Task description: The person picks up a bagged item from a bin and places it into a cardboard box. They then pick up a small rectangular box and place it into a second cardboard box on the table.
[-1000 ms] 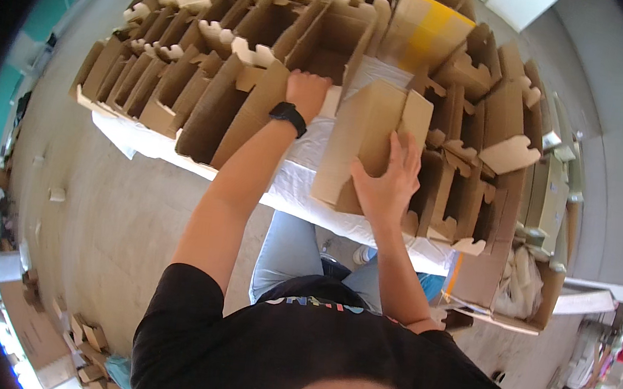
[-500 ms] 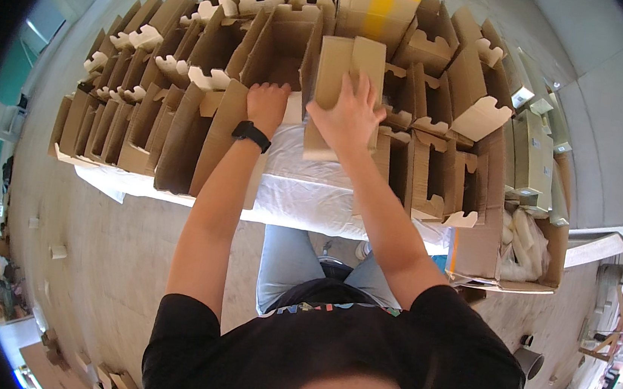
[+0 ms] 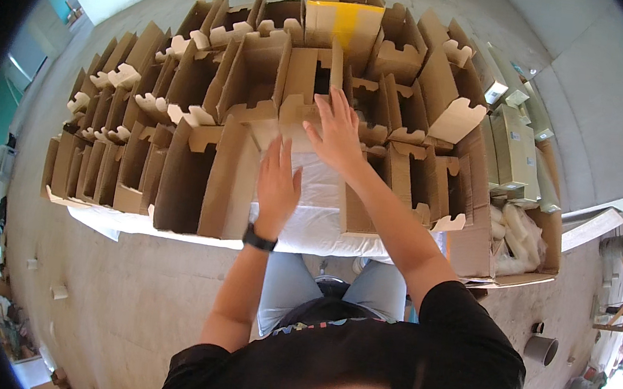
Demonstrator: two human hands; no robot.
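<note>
A brown cardboard box (image 3: pixel 303 68) with a partly folded top and a dark opening stands in the middle row. My right hand (image 3: pixel 336 136) is at its front right edge, fingers stretched and spread; whether the fingertips touch it I cannot tell. Lower and to the left, my left hand (image 3: pixel 277 191) hovers over the white cloth (image 3: pixel 316 184) with straight fingers and nothing in them. A black band (image 3: pixel 259 238) circles my left wrist. To the left of the middle box is a wide open-topped carton (image 3: pixel 254 74). Nearer my left hand stands a tall open carton (image 3: pixel 190 182).
Rows of open cardboard bins (image 3: pixel 119 113) with notched fronts fill the left of the table. A carton with yellow tape (image 3: pixel 343 27) stands at the back. Pale boxes (image 3: pixel 514 155) and a carton of plastic-wrapped pieces (image 3: pixel 521 239) are at the right.
The middle box has gone back from the front gap into the row, and its top now shows an opening. My left hand has come off the wide carton's front and drawn nearer me.
</note>
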